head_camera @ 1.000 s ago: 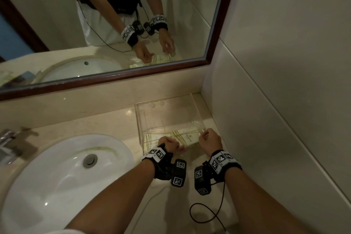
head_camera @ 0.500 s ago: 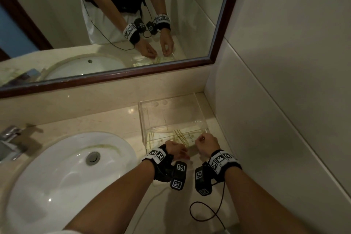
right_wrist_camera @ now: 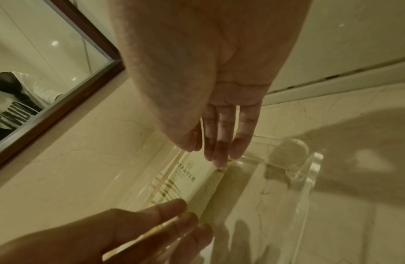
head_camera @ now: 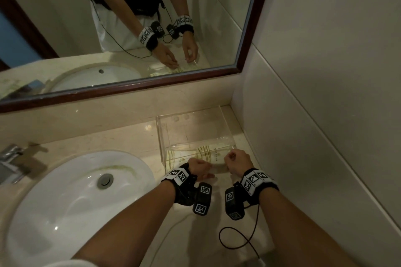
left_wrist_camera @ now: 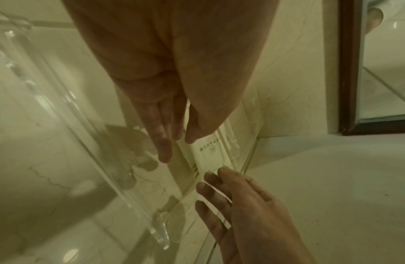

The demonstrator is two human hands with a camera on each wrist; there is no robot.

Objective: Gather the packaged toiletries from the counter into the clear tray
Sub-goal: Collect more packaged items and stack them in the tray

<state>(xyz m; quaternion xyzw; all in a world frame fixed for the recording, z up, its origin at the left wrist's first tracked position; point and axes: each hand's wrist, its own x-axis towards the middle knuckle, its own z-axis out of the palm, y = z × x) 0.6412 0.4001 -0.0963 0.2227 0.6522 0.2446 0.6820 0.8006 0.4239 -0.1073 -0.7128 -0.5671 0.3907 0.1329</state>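
Observation:
The clear tray [head_camera: 159, 136] stands in the counter's back right corner. Its thick walls show in the left wrist view [left_wrist_camera: 160, 232] and the right wrist view [right_wrist_camera: 309, 169]. A long white package with gold stripes [head_camera: 217, 156] lies low at the tray's near end. My left hand [head_camera: 198, 168] pinches its left end, thumb on top [left_wrist_camera: 178, 148]. My right hand [head_camera: 236, 159] pinches the right end between thumb and fingertips [right_wrist_camera: 203, 153]. A second striped packet [head_camera: 173, 156] shows through the near wall at the left.
A white sink [head_camera: 76, 201] with a faucet [head_camera: 10, 158] fills the left of the counter. The mirror [head_camera: 130, 28] runs along the back and a tiled wall [head_camera: 325, 115] closes the right. A black cable [head_camera: 238, 240] loops under my right wrist.
Both hands have eased a little forward and down with the package at the tray's near end. Their hold on its two ends looks the same.

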